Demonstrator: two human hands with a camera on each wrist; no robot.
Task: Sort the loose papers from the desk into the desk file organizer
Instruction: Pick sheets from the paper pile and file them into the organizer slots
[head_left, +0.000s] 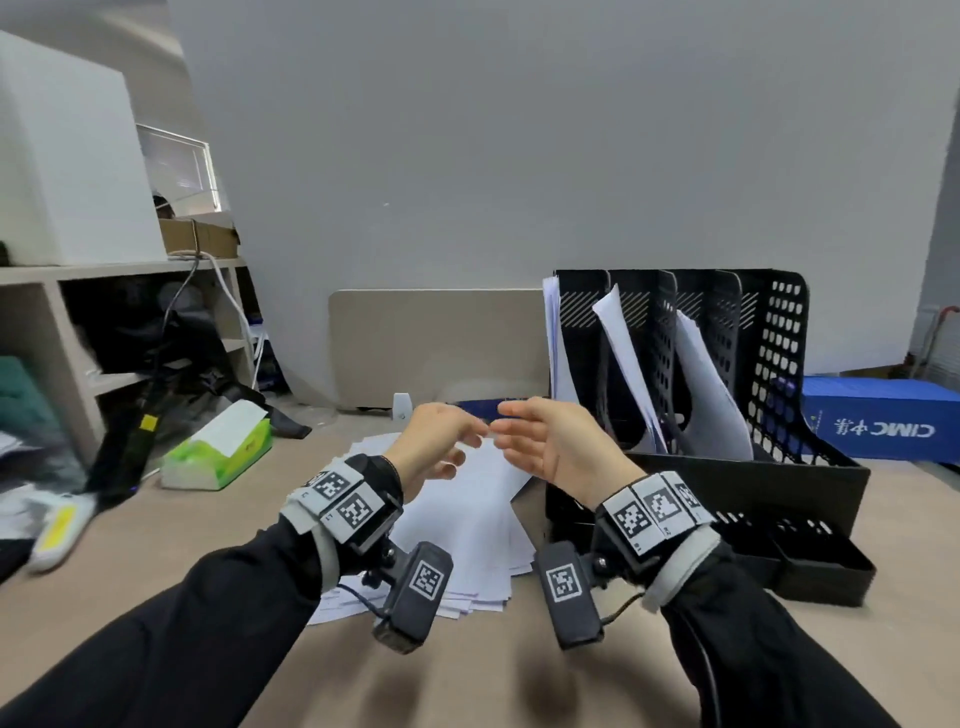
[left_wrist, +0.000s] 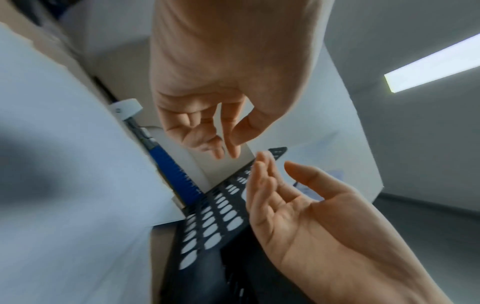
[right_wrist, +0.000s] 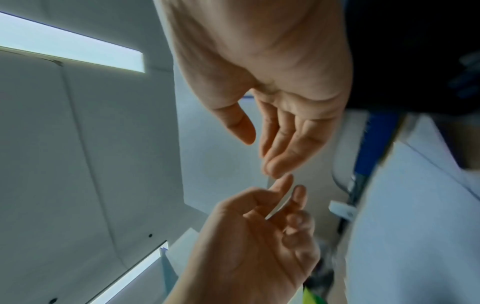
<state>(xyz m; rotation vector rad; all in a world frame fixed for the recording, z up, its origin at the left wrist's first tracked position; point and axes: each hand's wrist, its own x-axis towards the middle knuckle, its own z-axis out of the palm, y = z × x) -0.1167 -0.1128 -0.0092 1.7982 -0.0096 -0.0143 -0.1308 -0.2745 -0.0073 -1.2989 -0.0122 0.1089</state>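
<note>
A loose pile of white papers (head_left: 467, 525) lies spread on the desk, right under my wrists. My left hand (head_left: 462, 447) and right hand (head_left: 511, 423) hover above it, palms turned toward each other. Their fingertips almost meet, the fingers are relaxed, and neither holds anything. The black mesh file organizer (head_left: 779, 364) stands to the right, with sheets (head_left: 628, 364) leaning in three of its slots. In the left wrist view, my left hand (left_wrist: 231, 146) is loosely curved beside the organizer's perforated wall (left_wrist: 215, 216). In the right wrist view, my right hand (right_wrist: 262, 154) is empty, fingers straight.
A green tissue pack (head_left: 218, 447) and a yellow-and-white object (head_left: 57, 525) lie at the left, below a cluttered shelf (head_left: 52, 312). A beige panel (head_left: 441, 343) stands behind the pile. A blue box (head_left: 883, 421) sits behind the organizer on the right.
</note>
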